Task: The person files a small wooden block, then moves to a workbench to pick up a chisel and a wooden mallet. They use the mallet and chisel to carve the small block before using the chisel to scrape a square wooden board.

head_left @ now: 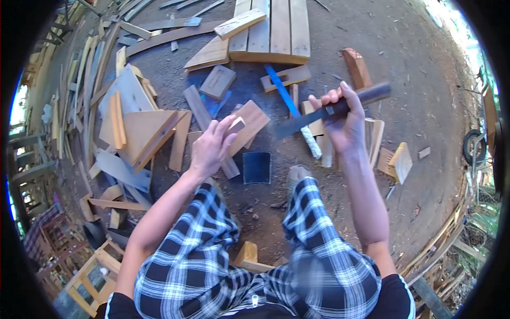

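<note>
My left hand (210, 147) is closed around a small wooden block (237, 125), thumb and fingers on its sides. A flat reddish-brown board (255, 118) shows just beyond the block and overlaps it in this view. My right hand (342, 117) grips a knife with a dark handle (375, 94), raised above the ground. Its blade (300, 124) points left toward the block and is blurred near the tip. Under the blade lies a blue strip (282, 87) with a white wrapped end (311, 142).
A slatted wooden bench (289, 26) stands ahead. Boards and offcuts pile up at left, with a large panel (138, 130) among them. A dark square (256, 168) lies between my feet. A notched block (401, 162) sits at right, and a wheel (474, 147) farther right.
</note>
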Available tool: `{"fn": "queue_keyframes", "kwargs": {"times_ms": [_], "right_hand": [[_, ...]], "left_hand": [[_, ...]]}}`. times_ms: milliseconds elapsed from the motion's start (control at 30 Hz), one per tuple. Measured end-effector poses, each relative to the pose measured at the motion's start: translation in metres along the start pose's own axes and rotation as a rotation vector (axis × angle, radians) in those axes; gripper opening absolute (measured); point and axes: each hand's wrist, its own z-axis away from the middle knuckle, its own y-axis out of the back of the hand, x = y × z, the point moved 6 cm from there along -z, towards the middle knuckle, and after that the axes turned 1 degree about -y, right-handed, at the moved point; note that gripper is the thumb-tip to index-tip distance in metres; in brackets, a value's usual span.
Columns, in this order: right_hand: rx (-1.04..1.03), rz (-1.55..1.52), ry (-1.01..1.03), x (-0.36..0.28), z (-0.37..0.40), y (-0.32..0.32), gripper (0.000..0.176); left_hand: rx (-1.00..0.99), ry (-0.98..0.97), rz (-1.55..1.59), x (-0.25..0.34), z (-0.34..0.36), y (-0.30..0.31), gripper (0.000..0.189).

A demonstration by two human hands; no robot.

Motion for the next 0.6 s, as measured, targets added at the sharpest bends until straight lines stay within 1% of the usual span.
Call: {"fn": "queue_keyframes", "kwargs": {"times_ms": [33,67,100,167,200,233,267,300,333,367,400,467,500,567,600], "right_hand": [[-0.041,0.135,0.082,-0.005,-0.004,-0.005,0.020],[-0.082,0.302,0.142,-0.008,-0.005,-0.012,0.021],[-0.082,0.403,0.168,-0.008,-0.006,-0.018,0.021],[-0.079,0.606,0.228,-0.007,0.002,-0.044,0.029],[-0.153,0.608,0.227,-0.002,0.003,-0.051,0.035],[-0.218,0.605,0.228,0.003,0.004,-0.056,0.042],[-0.287,0.507,0.191,0.006,0.007,-0.063,0.039],[-0.329,0.577,0.167,0.007,0.005,-0.064,0.037],[-0.357,0.650,0.186,0.007,0.007,-0.068,0.037],[-0.392,0.723,0.201,0.010,0.009,-0.072,0.037],[-0.370,0.703,0.204,0.013,0.009,-0.070,0.037],[-0.415,0.973,0.387,0.015,0.013,-0.077,0.041],[-0.409,0.963,0.387,0.016,0.013,-0.078,0.041],[-0.273,1.038,0.550,0.007,0.019,-0.080,0.043],[-0.246,1.068,0.541,0.002,0.021,-0.079,0.045]], "left_hand": [[-0.049,0.030,-0.003,-0.002,0.000,-0.002,0.037],[-0.102,0.058,-0.003,-0.004,0.001,-0.007,0.041],[-0.122,0.051,-0.018,-0.005,0.001,-0.010,0.041],[-0.068,-0.041,-0.095,-0.004,0.001,-0.012,0.044],[-0.076,-0.060,-0.121,-0.004,0.001,-0.014,0.046],[-0.127,-0.088,-0.142,-0.005,0.001,-0.017,0.046],[-0.082,-0.107,-0.154,-0.004,0.000,-0.017,0.047],[-0.027,-0.126,-0.159,-0.003,-0.002,-0.017,0.048],[-0.045,-0.087,-0.118,-0.006,-0.001,-0.020,0.047],[-0.076,-0.104,-0.129,-0.006,0.000,-0.024,0.047],[-0.061,-0.111,-0.123,-0.006,0.000,-0.024,0.046],[-0.036,-0.105,-0.098,-0.003,-0.002,-0.021,0.042],[-0.044,-0.108,-0.106,-0.003,-0.003,-0.021,0.042],[-0.005,-0.136,-0.123,0.000,-0.004,-0.020,0.037],[0.000,-0.133,-0.122,0.001,-0.004,-0.020,0.037]]}}
